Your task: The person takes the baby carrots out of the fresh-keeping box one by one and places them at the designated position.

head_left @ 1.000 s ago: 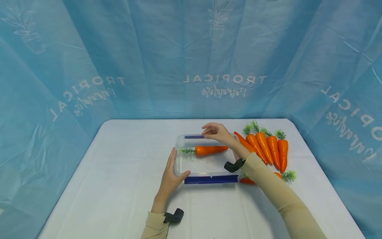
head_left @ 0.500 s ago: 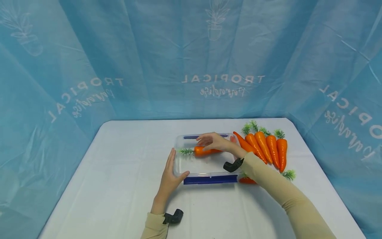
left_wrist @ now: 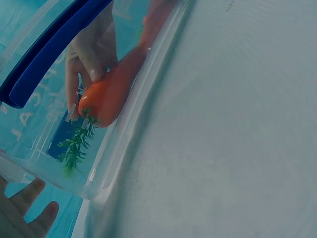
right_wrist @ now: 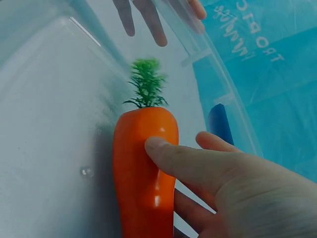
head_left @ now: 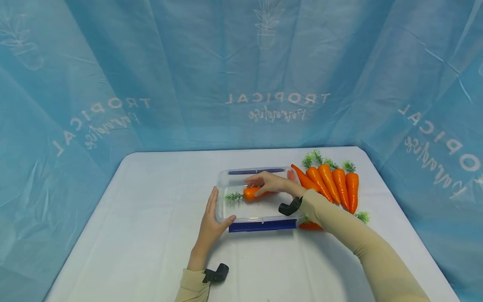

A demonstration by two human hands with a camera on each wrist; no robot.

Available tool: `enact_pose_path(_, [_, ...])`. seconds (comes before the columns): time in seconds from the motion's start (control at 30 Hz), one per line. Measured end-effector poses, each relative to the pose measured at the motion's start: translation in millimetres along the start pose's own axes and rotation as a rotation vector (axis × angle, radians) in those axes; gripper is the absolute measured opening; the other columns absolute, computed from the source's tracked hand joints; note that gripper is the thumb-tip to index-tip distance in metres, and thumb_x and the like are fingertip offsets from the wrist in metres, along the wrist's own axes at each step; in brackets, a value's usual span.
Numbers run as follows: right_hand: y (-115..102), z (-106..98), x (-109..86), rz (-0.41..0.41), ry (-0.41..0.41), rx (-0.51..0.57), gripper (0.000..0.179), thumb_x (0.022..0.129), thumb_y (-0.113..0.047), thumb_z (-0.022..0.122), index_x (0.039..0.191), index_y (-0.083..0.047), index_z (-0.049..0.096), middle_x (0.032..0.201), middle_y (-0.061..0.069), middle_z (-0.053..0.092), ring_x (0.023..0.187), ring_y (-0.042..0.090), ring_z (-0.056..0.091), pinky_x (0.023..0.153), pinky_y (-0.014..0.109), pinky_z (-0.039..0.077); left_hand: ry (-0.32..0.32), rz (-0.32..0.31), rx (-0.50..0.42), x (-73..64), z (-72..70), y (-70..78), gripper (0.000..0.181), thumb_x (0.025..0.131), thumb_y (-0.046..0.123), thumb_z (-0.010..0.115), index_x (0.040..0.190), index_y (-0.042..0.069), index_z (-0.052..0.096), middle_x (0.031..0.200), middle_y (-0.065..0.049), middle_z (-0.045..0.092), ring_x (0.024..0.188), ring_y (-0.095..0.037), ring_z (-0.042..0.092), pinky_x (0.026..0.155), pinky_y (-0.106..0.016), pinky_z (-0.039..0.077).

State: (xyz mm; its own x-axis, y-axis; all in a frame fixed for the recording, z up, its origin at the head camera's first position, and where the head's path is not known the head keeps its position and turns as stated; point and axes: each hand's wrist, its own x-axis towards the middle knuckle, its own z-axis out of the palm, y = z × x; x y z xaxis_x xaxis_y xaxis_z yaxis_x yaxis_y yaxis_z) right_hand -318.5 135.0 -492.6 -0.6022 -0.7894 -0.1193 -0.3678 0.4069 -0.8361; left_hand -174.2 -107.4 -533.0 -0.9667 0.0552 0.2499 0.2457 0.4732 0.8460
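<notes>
A clear plastic box (head_left: 241, 212) with dark blue latches stands on the white table. Inside it lies an orange toy-like carrot (head_left: 250, 194) with a green leafy top pointing left. My right hand (head_left: 269, 183) reaches into the box and grips this carrot near its thick end; the right wrist view shows the thumb on top of the carrot (right_wrist: 146, 183) and fingers down its far side. Straight-fingered, my left hand (head_left: 211, 220) spans the box's left end, thumb at the near corner. The carrot's thin end is hidden behind my right hand in the head view.
Several carrots (head_left: 327, 181) lie side by side to the right of the box, leafy tops to the back. Another carrot (head_left: 310, 226) lies partly under my right forearm. Blue curtains (head_left: 181, 84) surround the back and sides of the table (head_left: 158, 218).
My right hand has moved from the box's back edge down onto the carrot and taken hold. The carrot has shifted slightly toward me. My left hand has stayed at the box's left end.
</notes>
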Motion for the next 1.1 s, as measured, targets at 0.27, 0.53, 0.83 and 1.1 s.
enact_pose_path(0.27, [-2.7, 3.1, -1.1, 0.047, -0.019, -0.044, 0.06, 0.081, 0.001, 0.07, 0.136, 0.001, 0.048, 0.13, 0.022, 0.059, 0.121, 0.031, 0.057, 0.106, 0.04, 0.045, 0.005, 0.005, -0.02, -0.3, 0.0, -0.7, 0.097, 0.078, 0.024, 0.075, 0.154, 0.018, 0.015, 0.162, -0.003, 0.014, 0.148, -0.031, 0.018, 0.118, -0.057, 0.017])
enact_pose_path(0.53, [-4.5, 1.0, -0.5, 0.086, 0.04, -0.068, 0.054, 0.081, -0.008, 0.074, 0.132, -0.006, 0.055, 0.131, 0.015, 0.06, 0.118, 0.028, 0.06, 0.102, 0.038, 0.049, 0.01, 0.018, -0.025, 0.9, 1.6, -3.9, 0.096, 0.079, 0.022, 0.074, 0.154, 0.02, 0.015, 0.162, -0.003, 0.014, 0.148, -0.029, 0.017, 0.118, -0.057, 0.017])
enact_pose_path(0.83, [-27.7, -11.5, -9.6, 0.017, 0.096, 0.049, 0.056, 0.083, -0.01, 0.073, 0.134, -0.001, 0.051, 0.129, 0.019, 0.061, 0.116, 0.029, 0.061, 0.095, 0.038, 0.053, 0.014, 0.033, -0.026, 0.5, 3.5, -2.8, 0.096, 0.077, 0.023, 0.075, 0.154, 0.015, 0.017, 0.162, -0.003, 0.014, 0.148, -0.03, 0.018, 0.117, -0.057, 0.019])
enact_pose_path(1.1, [-46.2, -25.2, -28.2, 0.008, 0.157, 0.137, 0.057, 0.082, -0.013, 0.074, 0.135, -0.008, 0.052, 0.127, 0.019, 0.062, 0.106, 0.026, 0.066, 0.089, 0.035, 0.056, 0.011, 0.022, -0.014, 1.1, 1.0, -3.9, 0.095, 0.078, 0.023, 0.075, 0.153, 0.011, 0.018, 0.162, -0.003, 0.014, 0.148, -0.031, 0.018, 0.117, -0.058, 0.018])
